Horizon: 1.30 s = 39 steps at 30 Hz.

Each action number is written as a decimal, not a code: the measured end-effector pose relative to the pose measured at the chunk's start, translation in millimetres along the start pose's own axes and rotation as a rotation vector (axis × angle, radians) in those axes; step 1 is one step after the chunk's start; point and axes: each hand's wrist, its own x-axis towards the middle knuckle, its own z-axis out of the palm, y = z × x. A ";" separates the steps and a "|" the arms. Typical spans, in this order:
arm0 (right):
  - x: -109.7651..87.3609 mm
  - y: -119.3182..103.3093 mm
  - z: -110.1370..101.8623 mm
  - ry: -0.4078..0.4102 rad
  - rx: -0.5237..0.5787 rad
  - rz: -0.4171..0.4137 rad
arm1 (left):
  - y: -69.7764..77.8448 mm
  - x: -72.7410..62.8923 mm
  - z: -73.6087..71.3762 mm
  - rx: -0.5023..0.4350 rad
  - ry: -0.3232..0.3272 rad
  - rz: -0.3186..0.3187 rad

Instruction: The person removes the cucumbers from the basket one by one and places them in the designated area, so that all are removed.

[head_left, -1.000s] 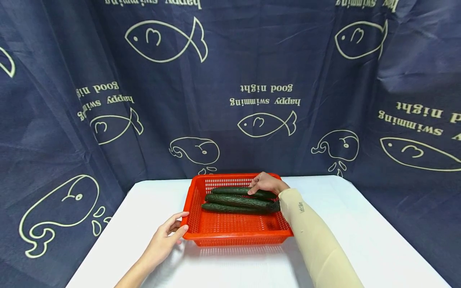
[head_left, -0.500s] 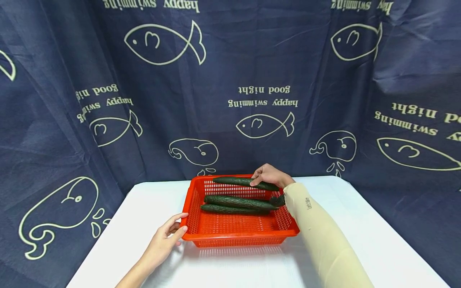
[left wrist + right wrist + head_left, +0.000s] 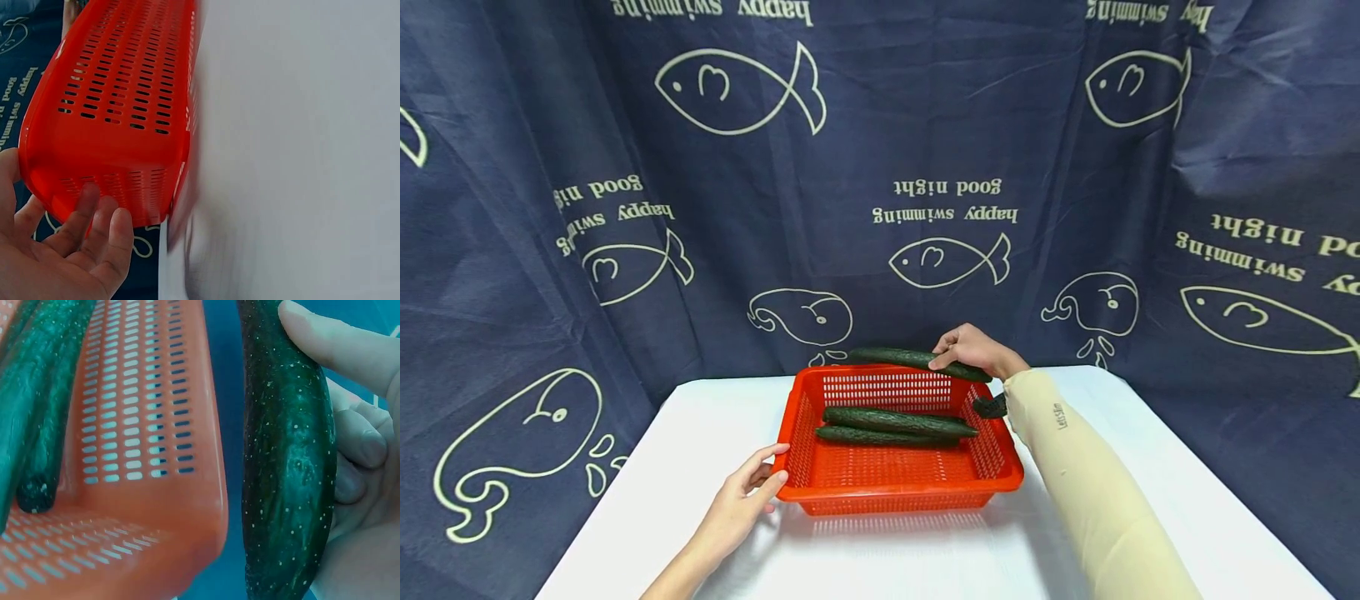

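A red plastic basket (image 3: 895, 490) with perforated walls stands on a white table. My left hand (image 3: 741, 504) grips its left rim, thumb near the front corner; in the left wrist view the fingers (image 3: 103, 240) curl against the outer wall. Two dark green cucumbers (image 3: 898, 421) lie side by side inside the basket. Over the far rim, my right hand (image 3: 972, 350) holds another cucumber (image 3: 891, 357) lengthwise. The right wrist view shows this cucumber (image 3: 287, 469) outside the basket wall (image 3: 134, 394), thumb on one side and fingers curled on the other.
A dark blue curtain (image 3: 820, 208) with fish and whale drawings hangs right behind the table's far edge. White tabletop (image 3: 1097, 433) extends on both sides of the basket and in front of it. A black wrist device (image 3: 990, 406) sits under the right wrist.
My right hand has lifted one cucumber from the back of the basket, up and away over the far rim. The left hand keeps its grip on the basket, and the other cucumbers stay inside.
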 end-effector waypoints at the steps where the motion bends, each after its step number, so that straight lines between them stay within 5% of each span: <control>1: -0.4 0.7 -2.1 0.006 0.001 -0.001 | 0.3 -0.2 0.0 -0.001 -0.001 -0.001; 39: -45.5 46.8 -60.5 0.223 0.083 0.129 | -4.2 1.1 -1.4 -0.011 -0.002 -0.011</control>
